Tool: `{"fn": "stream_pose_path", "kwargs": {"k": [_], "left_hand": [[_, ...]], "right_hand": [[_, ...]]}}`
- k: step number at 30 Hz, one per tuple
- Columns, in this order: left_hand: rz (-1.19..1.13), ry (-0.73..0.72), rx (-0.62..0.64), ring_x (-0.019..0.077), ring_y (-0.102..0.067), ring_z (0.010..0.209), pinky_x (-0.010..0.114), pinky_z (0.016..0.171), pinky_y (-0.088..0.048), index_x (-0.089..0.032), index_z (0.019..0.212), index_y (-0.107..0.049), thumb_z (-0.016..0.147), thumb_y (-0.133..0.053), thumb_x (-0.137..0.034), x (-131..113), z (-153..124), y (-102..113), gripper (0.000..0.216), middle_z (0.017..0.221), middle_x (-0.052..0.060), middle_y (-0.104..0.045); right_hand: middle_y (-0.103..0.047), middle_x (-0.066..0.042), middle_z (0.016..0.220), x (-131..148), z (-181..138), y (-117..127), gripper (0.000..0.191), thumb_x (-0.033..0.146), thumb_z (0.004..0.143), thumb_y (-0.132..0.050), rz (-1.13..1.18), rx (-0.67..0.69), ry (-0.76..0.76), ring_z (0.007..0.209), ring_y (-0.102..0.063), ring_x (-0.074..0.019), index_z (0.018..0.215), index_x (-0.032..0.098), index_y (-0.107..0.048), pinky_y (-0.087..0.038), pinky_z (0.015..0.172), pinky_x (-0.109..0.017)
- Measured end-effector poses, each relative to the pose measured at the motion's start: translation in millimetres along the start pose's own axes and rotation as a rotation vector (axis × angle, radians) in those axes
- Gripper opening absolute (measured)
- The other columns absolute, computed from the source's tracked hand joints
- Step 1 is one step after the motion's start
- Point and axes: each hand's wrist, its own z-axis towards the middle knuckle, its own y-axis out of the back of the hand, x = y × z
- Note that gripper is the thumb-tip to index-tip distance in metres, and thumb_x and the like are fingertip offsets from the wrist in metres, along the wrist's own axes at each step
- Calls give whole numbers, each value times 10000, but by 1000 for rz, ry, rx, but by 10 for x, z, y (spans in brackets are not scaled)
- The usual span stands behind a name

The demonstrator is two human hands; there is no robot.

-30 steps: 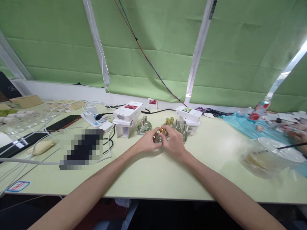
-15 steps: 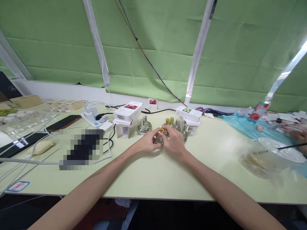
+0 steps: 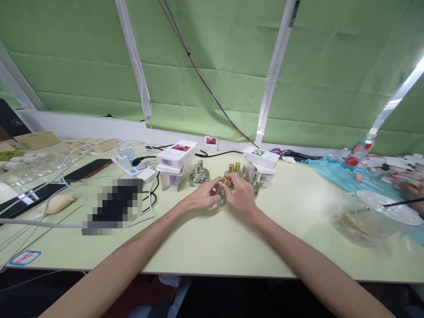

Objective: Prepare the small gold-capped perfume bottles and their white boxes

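A small clear glass perfume bottle with a gold cap (image 3: 222,189) stands on the pale green table (image 3: 212,243), gripped from both sides. My left hand (image 3: 201,197) pinches it from the left and my right hand (image 3: 241,195) closes on its gold cap from the right. Just behind stand several more little bottles with gold and silver caps (image 3: 243,173). A round silver-capped bottle (image 3: 198,175) sits to the left of them.
White perfume boxes are stacked at left (image 3: 176,155) and right (image 3: 260,158) of the bottles. Cables, a power strip (image 3: 129,166) and phones (image 3: 86,169) crowd the left. A clear plastic bowl (image 3: 371,218) and another person's hand (image 3: 410,190) are at the right.
My left fingers have shifted slightly lower on the bottle; otherwise both hands stay on it in the same spot.
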Motion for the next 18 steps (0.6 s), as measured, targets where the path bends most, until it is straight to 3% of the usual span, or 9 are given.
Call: {"fn": "stream_pose_path", "kwargs": {"k": [9, 18], "left_hand": [[52, 6, 8, 128, -490, 538, 244, 557, -391, -186, 1338, -505, 746, -435, -162, 8, 15, 7, 597, 584, -55, -509], [43, -14, -9, 133, -509, 530, 252, 561, -388, -181, 1340, -504, 790, -418, -165, 79, 33, -2, 557, 557, -48, -507]], "right_hand": [[-740, -79, 1055, -7, -5, 0, 266, 277, 934, -539, 18, 2, -2, 837, -689, -205, 1172, 189, -621, -508, 755, -303], [-738, -77, 1060, -5, 0, -4, 255, 266, 928, -540, 35, -6, 3, 834, -689, -207, 1157, 187, -621, -505, 751, -307]]}}
